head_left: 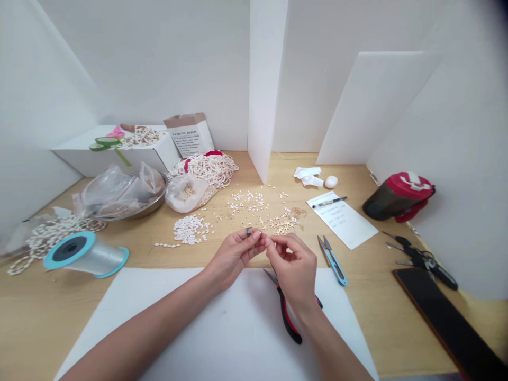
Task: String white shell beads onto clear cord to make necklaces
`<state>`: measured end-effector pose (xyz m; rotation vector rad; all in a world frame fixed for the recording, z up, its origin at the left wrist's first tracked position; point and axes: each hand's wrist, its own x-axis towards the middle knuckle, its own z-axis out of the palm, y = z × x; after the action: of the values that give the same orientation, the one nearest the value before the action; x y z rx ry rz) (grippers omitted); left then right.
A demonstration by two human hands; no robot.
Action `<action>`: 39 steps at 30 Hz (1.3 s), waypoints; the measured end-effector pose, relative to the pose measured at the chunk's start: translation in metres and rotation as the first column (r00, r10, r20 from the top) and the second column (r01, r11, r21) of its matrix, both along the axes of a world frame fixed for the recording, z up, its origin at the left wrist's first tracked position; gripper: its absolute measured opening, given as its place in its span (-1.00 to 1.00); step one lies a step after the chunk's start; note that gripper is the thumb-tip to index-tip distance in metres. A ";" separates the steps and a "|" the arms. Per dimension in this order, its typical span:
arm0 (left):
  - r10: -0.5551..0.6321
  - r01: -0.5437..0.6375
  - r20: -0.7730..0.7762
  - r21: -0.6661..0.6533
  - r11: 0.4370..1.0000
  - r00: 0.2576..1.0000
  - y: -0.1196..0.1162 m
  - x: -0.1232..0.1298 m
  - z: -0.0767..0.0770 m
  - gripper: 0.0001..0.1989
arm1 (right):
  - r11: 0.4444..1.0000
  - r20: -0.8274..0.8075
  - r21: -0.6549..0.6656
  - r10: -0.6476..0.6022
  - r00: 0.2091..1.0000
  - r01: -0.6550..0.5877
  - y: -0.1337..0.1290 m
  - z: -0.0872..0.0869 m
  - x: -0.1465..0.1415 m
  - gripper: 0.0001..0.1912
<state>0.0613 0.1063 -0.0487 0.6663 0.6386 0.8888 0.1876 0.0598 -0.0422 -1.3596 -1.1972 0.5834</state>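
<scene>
My left hand [237,255] and my right hand [292,263] meet above the far edge of a white sheet [190,323]. Thumb and finger of each hand are pinched together, fingertips almost touching. Whatever lies between them is too small to make out. Under my right hand are pliers [286,320] with black and red handles, partly hidden. Just beyond the fingers lie gold starfish-shaped charms [282,223] and scattered small white beads [250,199]. A heap of white beads [189,229] sits to the left of my left hand.
Blue thread snips [334,262], a notepad [349,225] with a pen [329,202], a phone [444,323], keys [420,259] and a red-lidded bottle [397,197] lie right. At left stand a clear line spool [89,254], a metal bowl [154,206] and shell strands [222,168].
</scene>
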 end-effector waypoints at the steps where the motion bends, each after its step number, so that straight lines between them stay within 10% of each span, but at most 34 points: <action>1: -0.002 0.002 -0.004 0.005 1.000 1.000 0.000 0.000 0.000 -0.91 | 1.000 0.000 0.001 0.000 1.000 0.000 0.000 0.000 0.000 -0.91; 15: -0.024 0.026 -0.048 0.031 0.999 0.999 0.001 -0.001 0.000 -0.90 | 0.999 -0.026 -0.046 0.021 0.999 -0.022 0.001 -0.001 0.001 -0.89; 30: 0.017 0.103 -0.354 0.317 0.943 0.935 0.012 -0.014 0.014 -0.82 | 0.926 -0.497 -0.212 0.173 0.850 -0.313 0.010 -0.006 0.005 -0.72; 39: 0.082 0.112 -0.398 0.441 0.891 0.914 0.012 -0.018 0.019 -0.85 | 0.908 -0.398 -0.236 0.234 0.887 -0.346 0.013 -0.009 0.009 -0.79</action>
<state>0.0434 0.1180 -0.0299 1.3079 0.8018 0.8989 0.1964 0.0727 -0.0511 -1.2513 -1.0410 1.2244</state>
